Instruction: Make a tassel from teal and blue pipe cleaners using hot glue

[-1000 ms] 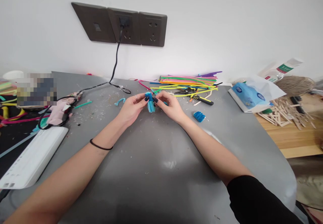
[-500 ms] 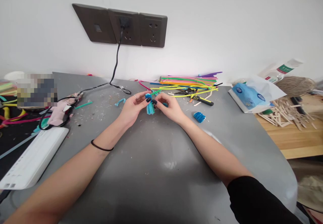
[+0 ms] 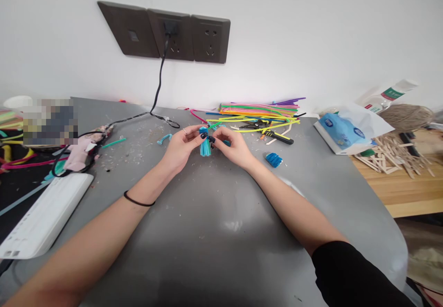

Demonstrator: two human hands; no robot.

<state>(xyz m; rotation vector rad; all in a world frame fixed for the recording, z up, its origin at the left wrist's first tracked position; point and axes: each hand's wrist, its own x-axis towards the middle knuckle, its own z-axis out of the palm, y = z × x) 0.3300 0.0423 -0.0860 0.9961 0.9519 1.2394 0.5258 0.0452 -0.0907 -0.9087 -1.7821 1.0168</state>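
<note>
Here's your head view: your left hand (image 3: 180,148) pinches the blue bundle (image 3: 205,148), thumb in front, upper part gripped, probably so the strands hang straight and the edge stays reachable. Your right hand (image 3: 233,145) curls in at the bundle's right side, fingers bent; whether they're pinching it or something small, I can't tell.

Right of the bundle lies a dark-blue piece (image 3: 274,160); beyond that, behind and right of the bundle, pliers (image 3: 268,131), presumably parked within reach. Left of it, a light-blue curl (image 3: 164,138).

Your knuckles hide the bundle's back, and whether it touches the table (image 3: 221,196) is hard to judge.
</note>
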